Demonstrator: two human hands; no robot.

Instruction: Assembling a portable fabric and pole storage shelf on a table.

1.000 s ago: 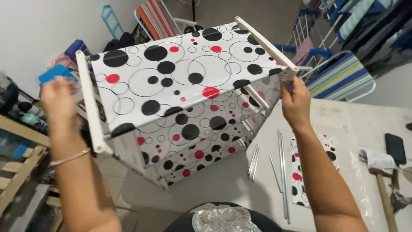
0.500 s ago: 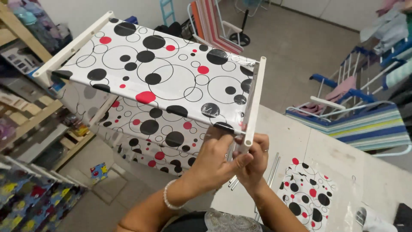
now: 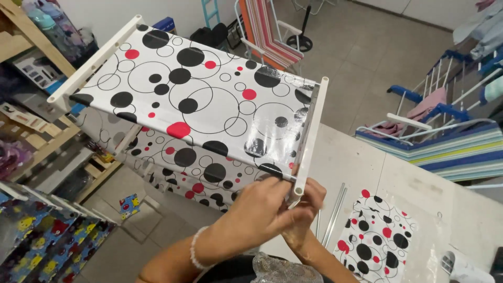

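One spotted shelf rack [image 3: 204,110] is held up over the floor, its near corner at the table [image 3: 419,194] edge. Two white end bars [image 3: 309,136] show, one at each side. Both hands are together at the near bar's lower end: the left hand [image 3: 262,209] pinches it, the right hand [image 3: 309,202] grips beneath. On the table lie two metal rods [image 3: 335,212] and one spotted sheet [image 3: 377,241]. Two folding chairs [image 3: 450,147] stand beyond.

Shop/stockroom: wooden goods shelves [image 3: 31,47], folded beach chairs [image 3: 267,31], tiled floor [image 3: 361,47].
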